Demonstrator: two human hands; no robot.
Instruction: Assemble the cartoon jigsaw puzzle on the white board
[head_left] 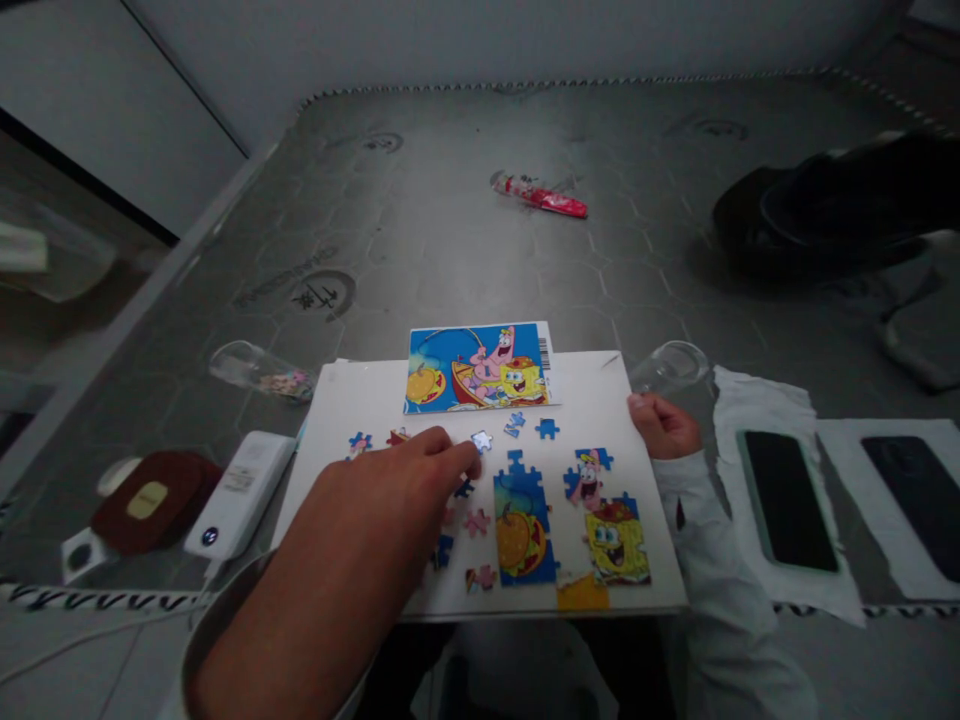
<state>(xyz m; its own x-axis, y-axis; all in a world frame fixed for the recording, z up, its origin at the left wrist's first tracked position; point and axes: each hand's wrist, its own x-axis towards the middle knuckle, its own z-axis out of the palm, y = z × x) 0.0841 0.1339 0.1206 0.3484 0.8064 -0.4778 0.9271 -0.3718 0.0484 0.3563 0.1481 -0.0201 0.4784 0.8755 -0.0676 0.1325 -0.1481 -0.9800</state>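
My left hand (405, 480) reaches over a white board (352, 400), its fingers bent and closed at a dark blue jigsaw piece (465, 488), partly hidden below the fingertips. My right hand (665, 425) is closed on the board's right edge. Beside my left hand stands a joined burger section (520, 530) of the puzzle. Farther right lies a joined section with a yellow cartoon face (616, 545) and a pink figure (589, 480). Loose pieces include a blue one (547, 429), a pale one (481, 440) and a pink one (477, 522). A picture card (480, 368) lies at the board's top.
Clear plastic tubes (247, 365) (671, 365) lie by both sides of the board. Left are a white power bank (240, 495) and a brown case (154, 500). Phones (789, 500) (919, 505) rest on white tissue at right. A red wrapper (544, 195) and a dark bag-like object (817, 215) lie farther back.
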